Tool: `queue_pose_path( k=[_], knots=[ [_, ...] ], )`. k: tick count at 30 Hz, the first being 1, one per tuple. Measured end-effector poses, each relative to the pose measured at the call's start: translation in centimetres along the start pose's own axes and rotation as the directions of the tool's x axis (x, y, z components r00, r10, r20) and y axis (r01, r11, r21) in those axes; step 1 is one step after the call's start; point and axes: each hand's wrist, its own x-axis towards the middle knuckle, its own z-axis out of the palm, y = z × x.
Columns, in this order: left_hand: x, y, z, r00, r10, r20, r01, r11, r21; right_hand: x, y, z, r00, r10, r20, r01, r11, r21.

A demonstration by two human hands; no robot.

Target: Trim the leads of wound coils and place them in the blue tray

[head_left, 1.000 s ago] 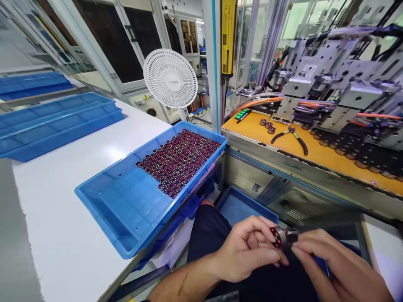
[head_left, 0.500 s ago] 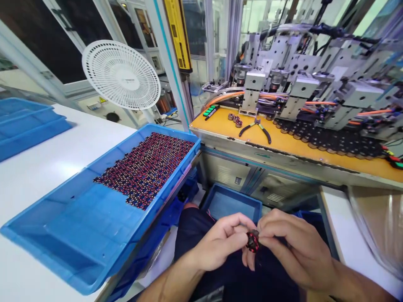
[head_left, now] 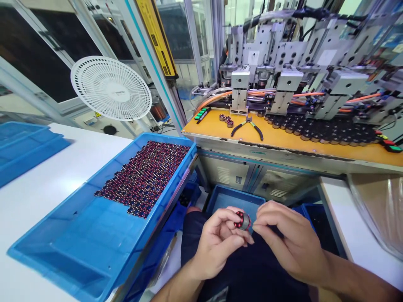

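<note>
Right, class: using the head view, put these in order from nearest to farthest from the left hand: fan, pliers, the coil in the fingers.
1. Coil: held in the left hand, at its fingertips.
2. Pliers: ahead, on the orange bench.
3. Fan: farthest, off to the left beyond the white table.

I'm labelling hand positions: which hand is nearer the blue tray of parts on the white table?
Left. The left hand, holding a round part, is right of the blue tray; the right hand is farther right.
</note>
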Motion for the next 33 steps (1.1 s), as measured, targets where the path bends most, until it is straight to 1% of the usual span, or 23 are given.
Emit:
queue_pose_path(
  k=[4, 7, 9, 11, 13, 15, 17, 18, 21, 22, 23, 27, 28, 29, 30, 31, 32, 33],
  knots=[
    [0.4, 0.3, 0.4, 0.987, 0.146, -0.066, -0.133, 0.976, 0.171, -0.3, 0.0, 0.5, 0.998, 0.019, -0.065, -0.022, 0.998, -0.051],
    [0.7, 0.3, 0.5, 0.97, 0.216, -0.11, -0.182, 0.949, 0.257, -0.6, -0.3, 0.9, 0.99, 0.055, -0.127, -0.061, 0.997, -0.044],
    [0.8, 0.2, 0.5, 0.966, 0.229, -0.116, -0.191, 0.943, 0.271, -0.8, -0.6, 1.1, 0.976, 0.134, -0.169, -0.135, 0.991, 0.008],
    [0.9, 0.2, 0.4, 0.962, 0.25, -0.106, -0.208, 0.931, 0.301, -1.1, -0.9, 1.4, 0.947, 0.271, -0.174, -0.255, 0.961, 0.107],
    [0.9, 0.3, 0.3, 0.96, 0.262, -0.094, -0.217, 0.915, 0.34, -1.4, -1.0, 1.7, 0.894, 0.439, -0.092, -0.403, 0.877, 0.263],
    [1.0, 0.4, 0.2, 0.963, 0.253, -0.092, -0.207, 0.916, 0.344, -1.7, -1.0, 2.0, 0.828, 0.559, 0.049, -0.523, 0.738, 0.428],
    [1.0, 0.5, 0.0, 0.968, 0.234, -0.093, -0.196, 0.932, 0.304, -1.9, -0.8, 2.2, 0.779, 0.603, 0.173, -0.584, 0.597, 0.55],
    [1.1, 0.4, 0.0, 0.97, 0.226, -0.094, -0.193, 0.942, 0.276, -2.0, -0.7, 2.3, 0.762, 0.612, 0.214, -0.601, 0.542, 0.587],
    [1.0, 0.2, -0.2, 0.973, 0.209, -0.098, -0.184, 0.958, 0.219, -2.3, -0.2, 2.6, 0.717, 0.636, 0.286, -0.634, 0.424, 0.647],
    [1.0, 0.1, -0.2, 0.974, 0.202, -0.098, -0.178, 0.961, 0.211, -2.5, 0.0, 2.7, 0.713, 0.633, 0.3, -0.634, 0.401, 0.662],
    [0.9, 0.1, -0.2, 0.976, 0.196, -0.098, -0.173, 0.963, 0.205, -2.6, 0.2, 2.9, 0.722, 0.615, 0.316, -0.625, 0.385, 0.678],
    [1.0, 0.2, 0.1, 0.981, 0.174, -0.09, -0.157, 0.974, 0.165, -3.1, 0.6, 3.5, 0.786, 0.491, 0.375, -0.561, 0.313, 0.767],
    [1.1, 0.3, 0.2, 0.983, 0.164, -0.088, -0.15, 0.979, 0.141, -3.1, 0.6, 3.6, 0.801, 0.478, 0.361, -0.54, 0.314, 0.781],
    [1.3, 0.3, 0.2, 0.984, 0.149, -0.094, -0.139, 0.985, 0.105, -3.0, 0.6, 3.7, 0.822, 0.477, 0.312, -0.506, 0.36, 0.784],
    [1.6, 0.3, 0.0, 0.985, 0.121, -0.126, -0.114, 0.992, 0.058, -2.9, 0.6, 3.7, 0.855, 0.47, 0.217, -0.452, 0.471, 0.758],
    [1.8, 0.2, -0.2, 0.979, 0.067, -0.192, -0.067, 0.998, 0.005, -2.7, 0.5, 3.6, 0.896, 0.435, 0.084, -0.373, 0.637, 0.674],
    [2.1, 0.0, -0.5, 0.957, -0.003, -0.291, -0.009, 0.999, -0.043, -2.4, 0.6, 3.5, 0.935, 0.348, -0.074, -0.265, 0.821, 0.506],
    [2.2, -0.2, -0.9, 0.907, -0.064, -0.415, 0.044, 0.997, -0.057, -2.2, 0.7, 3.3, 0.954, 0.207, -0.216, -0.151, 0.956, 0.251]
  ],
)
